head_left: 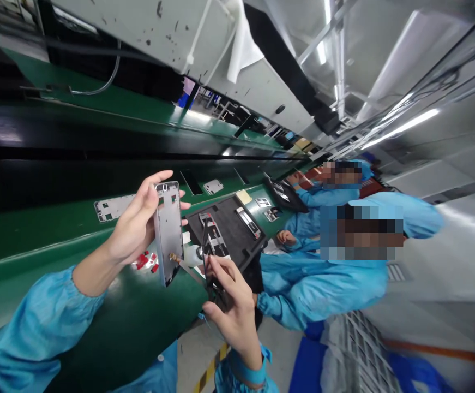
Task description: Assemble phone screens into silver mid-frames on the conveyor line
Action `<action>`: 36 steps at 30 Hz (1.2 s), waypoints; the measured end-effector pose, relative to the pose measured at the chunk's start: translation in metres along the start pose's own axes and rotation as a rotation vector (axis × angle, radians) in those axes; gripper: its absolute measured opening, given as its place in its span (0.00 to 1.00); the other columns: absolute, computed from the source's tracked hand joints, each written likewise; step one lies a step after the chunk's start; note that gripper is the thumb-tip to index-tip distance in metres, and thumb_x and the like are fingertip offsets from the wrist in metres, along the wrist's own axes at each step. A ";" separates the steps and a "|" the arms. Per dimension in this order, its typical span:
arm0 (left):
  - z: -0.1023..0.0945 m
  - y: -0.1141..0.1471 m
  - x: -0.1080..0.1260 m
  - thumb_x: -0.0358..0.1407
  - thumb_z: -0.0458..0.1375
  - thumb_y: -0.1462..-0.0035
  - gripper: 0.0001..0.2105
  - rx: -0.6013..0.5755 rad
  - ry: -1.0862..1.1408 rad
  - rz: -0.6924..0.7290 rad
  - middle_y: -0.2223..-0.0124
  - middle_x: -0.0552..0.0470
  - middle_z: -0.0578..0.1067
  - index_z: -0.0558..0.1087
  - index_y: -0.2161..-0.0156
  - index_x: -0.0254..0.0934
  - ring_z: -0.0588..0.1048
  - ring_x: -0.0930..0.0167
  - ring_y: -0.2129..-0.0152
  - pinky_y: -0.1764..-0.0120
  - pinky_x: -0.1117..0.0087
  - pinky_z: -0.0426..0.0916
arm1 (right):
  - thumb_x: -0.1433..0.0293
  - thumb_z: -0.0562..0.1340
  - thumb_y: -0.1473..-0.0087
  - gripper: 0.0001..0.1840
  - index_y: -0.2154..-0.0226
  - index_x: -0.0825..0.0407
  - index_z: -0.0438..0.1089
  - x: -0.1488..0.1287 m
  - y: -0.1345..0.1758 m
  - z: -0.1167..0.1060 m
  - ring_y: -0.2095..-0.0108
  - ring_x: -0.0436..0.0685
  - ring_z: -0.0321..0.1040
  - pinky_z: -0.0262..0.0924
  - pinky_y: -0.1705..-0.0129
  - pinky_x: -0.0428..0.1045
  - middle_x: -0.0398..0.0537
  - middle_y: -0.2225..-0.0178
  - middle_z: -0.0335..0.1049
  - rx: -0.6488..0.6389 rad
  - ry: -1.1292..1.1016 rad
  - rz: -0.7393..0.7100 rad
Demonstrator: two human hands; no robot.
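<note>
My left hand (133, 232) grips a silvery phone frame (169, 229) by its upper edges, thumb on the near side and fingertips showing behind. The frame stands nearly upright, its inner face towards me. My right hand (233, 303) pinches a thin dark panel (206, 245), seen almost edge-on, which looks like a phone screen. Between the two runs a flex cable (190, 272), with its gold-coloured end (174, 257) against the lower part of the frame. Whether that end is fastened there I cannot tell. Small red pieces (142, 261) lie on the bench behind my left wrist.
A black tray (237, 248) with phone parts sits beyond my right hand. Another phone frame (114, 207) lies on the green bench (77, 232) at left, with a dark panel (191, 182) farther along. Co-workers in blue (323, 284) sit close by on the right.
</note>
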State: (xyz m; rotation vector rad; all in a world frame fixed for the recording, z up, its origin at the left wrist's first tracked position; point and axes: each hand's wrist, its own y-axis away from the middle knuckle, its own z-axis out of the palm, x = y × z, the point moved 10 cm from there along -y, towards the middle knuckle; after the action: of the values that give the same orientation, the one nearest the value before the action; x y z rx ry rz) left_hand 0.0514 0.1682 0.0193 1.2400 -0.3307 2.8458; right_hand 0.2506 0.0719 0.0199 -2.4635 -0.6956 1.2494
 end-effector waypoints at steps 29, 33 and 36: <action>0.010 -0.008 0.016 0.50 0.69 0.38 0.19 -0.170 -0.277 0.134 0.49 0.45 0.82 0.75 0.48 0.43 0.85 0.55 0.56 0.58 0.55 0.83 | 0.47 0.67 0.38 0.36 0.31 0.37 0.67 0.025 0.011 0.028 0.48 0.67 0.75 0.74 0.48 0.62 0.56 0.46 0.72 0.137 -0.342 0.074; 0.007 -0.007 0.019 0.50 0.70 0.39 0.19 -0.157 -0.286 0.133 0.50 0.45 0.82 0.76 0.49 0.44 0.84 0.54 0.55 0.55 0.52 0.82 | 0.47 0.68 0.39 0.37 0.32 0.38 0.68 0.026 0.015 0.034 0.48 0.67 0.75 0.73 0.46 0.63 0.56 0.47 0.73 0.063 -0.309 0.107; 0.011 -0.007 0.014 0.48 0.70 0.40 0.17 -0.187 -0.299 0.139 0.52 0.48 0.82 0.78 0.50 0.43 0.85 0.60 0.62 0.54 0.54 0.82 | 0.48 0.69 0.40 0.39 0.30 0.37 0.65 0.023 0.007 0.040 0.47 0.66 0.74 0.73 0.45 0.62 0.55 0.47 0.73 0.106 -0.311 0.113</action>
State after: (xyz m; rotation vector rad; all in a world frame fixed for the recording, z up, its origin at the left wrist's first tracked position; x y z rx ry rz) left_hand 0.0502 0.1719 0.0383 1.6589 -0.6984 2.6530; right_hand 0.2314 0.0797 -0.0224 -2.2740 -0.5511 1.6896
